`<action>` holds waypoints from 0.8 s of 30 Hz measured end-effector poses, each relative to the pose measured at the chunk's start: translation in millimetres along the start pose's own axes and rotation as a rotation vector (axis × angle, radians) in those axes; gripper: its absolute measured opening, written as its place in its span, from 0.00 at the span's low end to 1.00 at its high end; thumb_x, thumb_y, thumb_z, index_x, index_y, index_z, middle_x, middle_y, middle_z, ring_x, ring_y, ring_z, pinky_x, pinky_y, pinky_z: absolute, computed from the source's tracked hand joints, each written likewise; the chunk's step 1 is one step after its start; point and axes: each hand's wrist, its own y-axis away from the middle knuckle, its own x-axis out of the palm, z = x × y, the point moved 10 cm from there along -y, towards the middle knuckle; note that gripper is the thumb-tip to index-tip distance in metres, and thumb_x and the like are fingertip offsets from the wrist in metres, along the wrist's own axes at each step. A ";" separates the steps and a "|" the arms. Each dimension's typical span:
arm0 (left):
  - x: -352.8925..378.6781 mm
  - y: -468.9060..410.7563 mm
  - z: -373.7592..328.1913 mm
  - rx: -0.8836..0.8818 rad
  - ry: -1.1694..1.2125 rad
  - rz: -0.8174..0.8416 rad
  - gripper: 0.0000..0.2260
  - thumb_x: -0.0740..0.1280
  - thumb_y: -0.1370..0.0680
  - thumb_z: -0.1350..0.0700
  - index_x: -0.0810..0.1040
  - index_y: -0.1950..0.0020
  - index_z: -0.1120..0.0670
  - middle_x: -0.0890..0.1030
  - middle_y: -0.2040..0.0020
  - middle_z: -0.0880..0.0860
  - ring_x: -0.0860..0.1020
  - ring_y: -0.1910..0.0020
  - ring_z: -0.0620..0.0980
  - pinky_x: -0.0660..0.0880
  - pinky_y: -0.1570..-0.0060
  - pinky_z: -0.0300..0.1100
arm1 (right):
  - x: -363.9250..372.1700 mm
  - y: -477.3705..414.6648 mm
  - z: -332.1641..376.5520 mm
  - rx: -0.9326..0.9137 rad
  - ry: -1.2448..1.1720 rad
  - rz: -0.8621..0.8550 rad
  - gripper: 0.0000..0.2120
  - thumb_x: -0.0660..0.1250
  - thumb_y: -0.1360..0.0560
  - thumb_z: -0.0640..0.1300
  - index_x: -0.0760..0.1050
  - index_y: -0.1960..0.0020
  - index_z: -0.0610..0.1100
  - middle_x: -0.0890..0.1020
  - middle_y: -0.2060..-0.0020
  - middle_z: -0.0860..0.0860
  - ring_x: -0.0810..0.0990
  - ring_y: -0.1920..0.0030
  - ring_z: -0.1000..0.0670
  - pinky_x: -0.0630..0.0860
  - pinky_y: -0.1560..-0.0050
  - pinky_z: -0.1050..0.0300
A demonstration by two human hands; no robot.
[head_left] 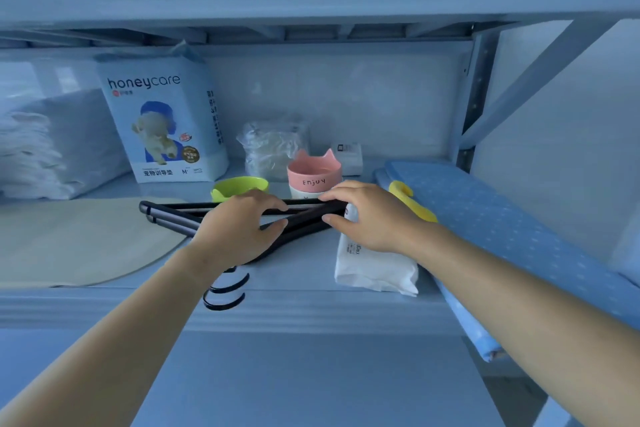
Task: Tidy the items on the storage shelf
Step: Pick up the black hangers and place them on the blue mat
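A stack of black clothes hangers [173, 215] lies flat on the pale shelf board [298, 274], its hooks [225, 291] hanging over the front edge. My left hand [239, 229] grips the middle of the stack, thumb under one arm and fingers over the bar. My right hand [370, 218] pinches the right end of the hangers between thumb and fingers. A white tissue pack [374, 267] lies under my right wrist.
Behind the hangers stand a green bowl [240, 187], a pink cat-ear bowl [313, 175] and a clear plastic bag [273, 149]. A honeycare pet-pad pack [162, 121] and folded white cloth [45, 152] sit at the left. A blue dotted ironing board [485, 218] with a yellow hook [408, 198] lies at the right. A beige round mat [76, 243] covers the shelf's left.
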 end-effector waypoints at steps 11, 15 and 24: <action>23.0 -15.3 76.0 0.019 0.049 0.310 0.22 0.55 0.23 0.64 0.74 0.39 0.41 0.74 0.39 0.42 0.72 0.45 0.43 0.70 0.51 0.37 | 72.4 -61.0 26.6 -0.062 0.063 0.260 0.21 0.67 0.26 0.52 0.71 0.34 0.51 0.75 0.37 0.55 0.72 0.37 0.53 0.70 0.38 0.55; 34.2 -10.9 100.8 0.032 0.091 0.458 0.29 0.54 0.27 0.69 0.72 0.38 0.38 0.72 0.42 0.37 0.69 0.39 0.39 0.68 0.47 0.32 | 91.5 -73.2 30.9 -0.063 0.097 0.329 0.25 0.69 0.27 0.52 0.69 0.32 0.53 0.72 0.34 0.56 0.70 0.35 0.53 0.68 0.38 0.58; 38.3 -10.4 128.8 0.174 0.124 0.354 0.26 0.61 0.30 0.67 0.75 0.37 0.46 0.78 0.43 0.41 0.76 0.44 0.41 0.72 0.50 0.30 | 126.9 -85.3 42.1 -0.051 0.076 0.503 0.23 0.72 0.31 0.55 0.73 0.38 0.54 0.79 0.42 0.55 0.76 0.43 0.52 0.74 0.41 0.50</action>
